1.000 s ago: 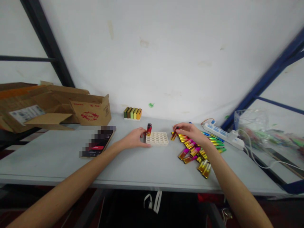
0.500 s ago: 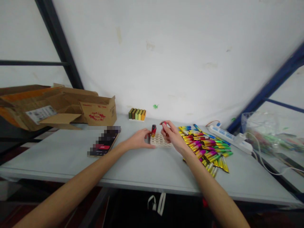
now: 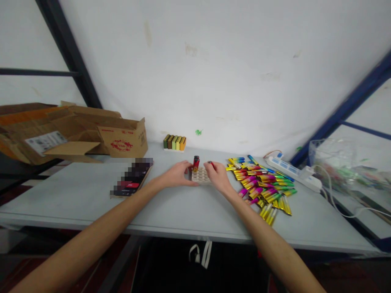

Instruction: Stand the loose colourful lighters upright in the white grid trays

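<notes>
A white tray [image 3: 200, 177] with rows of holes lies in the middle of the table. Red-and-gold lighters [image 3: 196, 163] stand upright in its far left corner. My left hand [image 3: 177, 175] curves round the tray's left end, thumb at the front corner and fingertips at the back beside those lighters. My right hand [image 3: 217, 176] is closed on a lighter [image 3: 209, 162] over the tray's right part; only its dark top end shows, and the fingers hide the rest. Right of this hand lies a loose pile of lighters [image 3: 267, 190] in shiny gold, pink, green and blue.
A filled tray of lighters [image 3: 174, 143] stands near the wall. Cardboard boxes [image 3: 122, 138] sit at the back left, with a partly blurred phone-like dark object [image 3: 132, 179] before them. At the right are a white power strip [image 3: 293, 176], its cable and a clear plastic bag [image 3: 332, 158].
My right hand has come down and slightly left with its lighter, from above the tray to the tray's surface. The left hand stays round the tray's end. The view has shifted slightly.
</notes>
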A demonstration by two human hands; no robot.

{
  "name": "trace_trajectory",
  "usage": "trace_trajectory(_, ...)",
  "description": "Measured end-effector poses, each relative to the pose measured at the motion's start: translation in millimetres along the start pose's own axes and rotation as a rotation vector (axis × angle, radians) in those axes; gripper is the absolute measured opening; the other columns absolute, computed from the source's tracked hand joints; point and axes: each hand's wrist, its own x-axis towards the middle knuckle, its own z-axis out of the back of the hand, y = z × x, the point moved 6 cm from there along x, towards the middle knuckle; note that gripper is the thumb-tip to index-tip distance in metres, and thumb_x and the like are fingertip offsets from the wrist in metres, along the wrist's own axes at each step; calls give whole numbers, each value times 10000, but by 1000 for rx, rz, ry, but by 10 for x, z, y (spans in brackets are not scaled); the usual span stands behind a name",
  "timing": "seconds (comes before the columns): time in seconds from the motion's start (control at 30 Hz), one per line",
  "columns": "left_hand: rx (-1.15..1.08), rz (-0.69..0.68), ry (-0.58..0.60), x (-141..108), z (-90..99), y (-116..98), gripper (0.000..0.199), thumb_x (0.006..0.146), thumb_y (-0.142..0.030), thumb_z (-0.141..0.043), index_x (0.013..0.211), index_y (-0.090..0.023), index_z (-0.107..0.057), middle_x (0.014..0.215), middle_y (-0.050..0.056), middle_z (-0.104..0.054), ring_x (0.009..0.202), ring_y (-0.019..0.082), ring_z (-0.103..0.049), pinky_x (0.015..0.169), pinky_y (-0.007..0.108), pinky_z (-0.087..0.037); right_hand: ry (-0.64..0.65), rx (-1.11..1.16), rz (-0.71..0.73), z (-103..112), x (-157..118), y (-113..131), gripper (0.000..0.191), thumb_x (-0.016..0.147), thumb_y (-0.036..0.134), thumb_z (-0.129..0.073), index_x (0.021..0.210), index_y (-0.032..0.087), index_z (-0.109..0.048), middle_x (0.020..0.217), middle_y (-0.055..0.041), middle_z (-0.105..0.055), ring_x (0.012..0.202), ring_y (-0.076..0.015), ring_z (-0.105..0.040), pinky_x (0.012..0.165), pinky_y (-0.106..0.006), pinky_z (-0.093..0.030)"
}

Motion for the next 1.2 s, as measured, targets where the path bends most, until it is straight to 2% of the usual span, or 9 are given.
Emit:
trace_trajectory(0.13, -2, 21, -1, -7, 15, -20, 697, 649, -653, -803, 1138, -169, -694, 973, 65, -686, 869, 257, -627, 789, 348, -488, -12, -56, 36, -13, 1, 0, 359, 870, 438, -455, 584, 228, -401, 552, 40, -385, 564, -126, -365, 544, -281, -247)
trace_trajectory(0.23, 0, 18, 0, -8, 19, -35, 702, 661, -653, -796, 1150, -161, -688, 977, 65, -688, 858, 249, -623, 779, 340, -481, -20, -68, 54, -5, 2, -6, 392, 918, 482, -469, 625, 225, -427, 567, 44, -421, 577, -128, -395, 560, -273, -284)
trace_trajectory(0.37, 4, 21, 5, -1, 7, -22, 692, 660, -669, -793, 1115, -159, -687, 964, 68, -683, 860, 252, -622, 780, 341, -481, 17, 7, 14, 16, 1, -49, 383, 945, 619, -508, 953, 237, -528, 635, 63, -514, 574, -138, -464, 556, -254, -358)
trace_trajectory(0.43, -2, 20, 10, 2, 0, -15, 690, 660, -675, -793, 1106, -160, -685, 970, 70, -678, 874, 256, -624, 790, 342, -483, 59, 51, 12, 25, 4, -52, 405, 957, 632, -496, 1078, 245, -508, 711, 45, -570, 586, -144, -501, 545, -254, -402)
trace_trajectory(0.6, -9, 11, 14, 4, -10, -1, 717, 659, -691, -793, 1138, -171, -675, 976, 65, -664, 877, 256, -623, 798, 341, -479, 31, 24, 186, 110, 19, 49, 376, 931, 583, -576, 1035, 223, -605, 1037, -83, -624, 873, -199, -610, 688, -308, -546)
trace_trajectory(0.67, -2, 18, 15, 4, -14, 8, 707, 656, -698, -793, 1126, -183, -676, 967, 58, -661, 871, 252, -617, 793, 337, -475, 26, -21, 224, 114, 22, 62, 355, 925, 555, -604, 1042, 222, -645, 972, -71, -632, 866, -202, -613, 743, -322, -549)
trace_trajectory(0.77, 1, 23, 8, 4, -12, 5, 697, 650, -691, -800, 1105, -177, -678, 963, 59, -662, 861, 248, -609, 790, 339, -469, 82, -29, 225, 64, 24, 41, 342, 959, 524, -572, 1092, 219, -648, 814, -25, -651, 737, -183, -622, 717, -311, -524)
trace_trajectory(1.07, -11, 21, -3, -3, 12, -27, 716, 642, -677, -803, 1149, -187, -682, 976, 60, -686, 861, 248, -606, 788, 342, -465, 100, -70, 224, 27, 26, 18, 339, 977, 516, -556, 1135, 230, -648, 815, -29, -719, 731, -195, -669, 708, -302, -508)
trace_trajectory(1.2, -2, 15, 2, 0, 1, -16, 695, 648, -689, -793, 1112, -183, -685, 962, 57, -680, 849, 242, -603, 774, 339, -463, 174, -102, 254, -15, 5, 53, 307, 1005, 473, -537, 1159, 229, -644, 840, -33, -735, 746, -193, -679, 711, -290, -502)
